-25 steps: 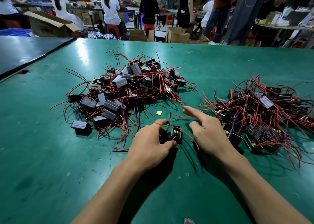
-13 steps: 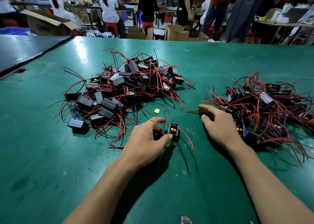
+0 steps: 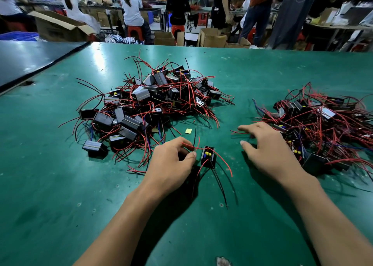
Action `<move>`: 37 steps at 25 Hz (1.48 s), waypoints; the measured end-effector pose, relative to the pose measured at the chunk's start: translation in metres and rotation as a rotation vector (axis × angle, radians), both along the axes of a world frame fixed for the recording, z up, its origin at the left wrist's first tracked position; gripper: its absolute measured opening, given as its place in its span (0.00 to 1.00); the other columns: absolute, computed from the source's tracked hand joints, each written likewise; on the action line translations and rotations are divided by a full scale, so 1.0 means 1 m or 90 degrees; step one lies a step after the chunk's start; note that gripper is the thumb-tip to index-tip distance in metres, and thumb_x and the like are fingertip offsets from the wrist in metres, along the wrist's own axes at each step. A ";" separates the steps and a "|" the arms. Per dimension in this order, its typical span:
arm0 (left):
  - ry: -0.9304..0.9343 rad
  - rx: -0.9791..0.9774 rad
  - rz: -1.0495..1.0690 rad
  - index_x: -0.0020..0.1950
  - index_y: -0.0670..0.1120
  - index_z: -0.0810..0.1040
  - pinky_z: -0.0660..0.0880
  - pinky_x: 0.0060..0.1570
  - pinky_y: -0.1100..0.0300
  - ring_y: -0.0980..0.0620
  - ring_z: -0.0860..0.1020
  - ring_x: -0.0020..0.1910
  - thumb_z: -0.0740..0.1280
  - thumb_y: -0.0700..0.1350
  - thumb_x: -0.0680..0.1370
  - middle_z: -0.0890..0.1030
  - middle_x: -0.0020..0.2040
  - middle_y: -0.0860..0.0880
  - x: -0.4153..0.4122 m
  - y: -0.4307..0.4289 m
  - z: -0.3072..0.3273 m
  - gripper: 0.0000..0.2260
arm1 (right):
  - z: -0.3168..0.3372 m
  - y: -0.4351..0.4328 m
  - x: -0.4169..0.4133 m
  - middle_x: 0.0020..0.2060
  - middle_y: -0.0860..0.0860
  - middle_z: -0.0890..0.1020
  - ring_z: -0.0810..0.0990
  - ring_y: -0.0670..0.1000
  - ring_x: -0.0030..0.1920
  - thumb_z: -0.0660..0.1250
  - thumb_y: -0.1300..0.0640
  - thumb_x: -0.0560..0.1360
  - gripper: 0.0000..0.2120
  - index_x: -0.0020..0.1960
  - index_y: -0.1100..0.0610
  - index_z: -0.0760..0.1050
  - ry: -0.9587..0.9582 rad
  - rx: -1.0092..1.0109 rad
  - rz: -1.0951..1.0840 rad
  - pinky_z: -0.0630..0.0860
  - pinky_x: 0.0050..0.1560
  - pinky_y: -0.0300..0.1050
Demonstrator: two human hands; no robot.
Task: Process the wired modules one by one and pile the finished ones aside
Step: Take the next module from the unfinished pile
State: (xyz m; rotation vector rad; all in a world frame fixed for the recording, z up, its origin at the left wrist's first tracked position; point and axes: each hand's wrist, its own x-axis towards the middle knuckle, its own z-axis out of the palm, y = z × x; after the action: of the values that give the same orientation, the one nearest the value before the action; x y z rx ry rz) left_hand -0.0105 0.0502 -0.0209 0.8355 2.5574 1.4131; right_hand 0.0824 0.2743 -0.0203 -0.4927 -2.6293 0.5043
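A single black module (image 3: 207,157) with yellow and blue parts stands on the green table (image 3: 60,195), its red and black wires trailing toward me. My left hand (image 3: 171,162) sits just left of it with fingers and thumb curled, pinching the module's red wire; a dark piece under the fingers is mostly hidden. My right hand (image 3: 272,150) lies flat with fingers spread at the left edge of the right pile of wired modules (image 3: 323,122), gripping nothing. A larger heap of wired modules (image 3: 153,102) lies at centre left.
A small yellow scrap (image 3: 188,131) lies on the table between the heaps. A darker table (image 3: 30,57) adjoins at the far left. Beyond the far edge are cardboard boxes (image 3: 212,37), red stools and several people.
My right hand has moved right, from beside the single module to the edge of the right pile. My left hand stays by the module with its fingers still curled.
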 end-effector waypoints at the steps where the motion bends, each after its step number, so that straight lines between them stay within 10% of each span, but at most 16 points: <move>1: -0.006 0.007 0.004 0.49 0.49 0.80 0.75 0.45 0.64 0.54 0.82 0.40 0.71 0.44 0.76 0.85 0.38 0.54 0.000 0.000 0.001 0.03 | 0.003 -0.006 0.002 0.51 0.52 0.79 0.78 0.54 0.53 0.70 0.59 0.76 0.16 0.63 0.54 0.79 0.019 -0.002 -0.010 0.75 0.60 0.52; 6: -0.133 0.054 -0.003 0.49 0.49 0.75 0.77 0.44 0.61 0.56 0.83 0.40 0.68 0.38 0.76 0.86 0.39 0.54 -0.002 -0.001 0.004 0.06 | 0.018 -0.045 0.005 0.43 0.47 0.80 0.77 0.46 0.42 0.72 0.61 0.76 0.08 0.53 0.51 0.84 0.118 -0.149 0.139 0.68 0.43 0.29; 12: -0.261 0.139 -0.024 0.51 0.46 0.74 0.80 0.52 0.47 0.47 0.85 0.44 0.67 0.35 0.76 0.86 0.40 0.50 -0.008 -0.005 0.006 0.08 | 0.019 -0.041 0.007 0.46 0.47 0.78 0.75 0.43 0.41 0.70 0.69 0.74 0.17 0.46 0.45 0.81 0.016 -0.192 0.196 0.67 0.41 0.30; 18: -0.232 0.110 -0.029 0.51 0.49 0.77 0.79 0.50 0.50 0.44 0.84 0.44 0.73 0.39 0.74 0.85 0.40 0.49 -0.007 -0.005 0.007 0.09 | 0.009 -0.049 0.002 0.62 0.45 0.80 0.75 0.45 0.65 0.67 0.68 0.77 0.19 0.64 0.51 0.80 -0.042 -0.156 0.259 0.67 0.68 0.38; 22: -0.190 0.080 -0.047 0.50 0.50 0.77 0.77 0.36 0.63 0.55 0.81 0.33 0.78 0.45 0.70 0.84 0.37 0.50 0.004 0.001 0.006 0.13 | 0.008 -0.051 0.002 0.55 0.47 0.81 0.79 0.46 0.55 0.72 0.60 0.77 0.13 0.61 0.53 0.81 -0.040 -0.156 0.266 0.72 0.60 0.38; 26: -0.149 0.037 -0.053 0.51 0.51 0.77 0.79 0.46 0.58 0.55 0.83 0.41 0.81 0.48 0.66 0.84 0.39 0.52 0.007 0.006 0.003 0.19 | 0.007 -0.052 0.000 0.48 0.47 0.81 0.79 0.45 0.46 0.74 0.59 0.75 0.06 0.49 0.51 0.84 -0.033 -0.176 0.250 0.76 0.48 0.41; 31: -0.135 0.018 -0.059 0.51 0.50 0.78 0.79 0.47 0.55 0.51 0.82 0.42 0.79 0.43 0.67 0.84 0.41 0.52 0.007 0.006 0.005 0.16 | 0.000 -0.048 -0.005 0.39 0.52 0.86 0.81 0.46 0.39 0.74 0.55 0.75 0.04 0.43 0.56 0.83 0.001 -0.449 0.108 0.77 0.47 0.46; 37: -0.152 0.015 -0.070 0.50 0.47 0.79 0.79 0.49 0.51 0.45 0.82 0.44 0.78 0.40 0.68 0.84 0.43 0.47 0.008 0.006 0.009 0.14 | -0.005 -0.053 -0.011 0.34 0.59 0.82 0.76 0.52 0.26 0.71 0.64 0.77 0.04 0.48 0.63 0.77 0.096 -0.765 -0.043 0.73 0.24 0.43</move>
State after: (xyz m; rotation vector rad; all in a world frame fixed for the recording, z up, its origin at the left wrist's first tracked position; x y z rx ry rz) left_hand -0.0024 0.0563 -0.0124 0.7474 2.2877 1.4194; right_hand 0.0712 0.2211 -0.0256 -0.8072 -1.8842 1.9842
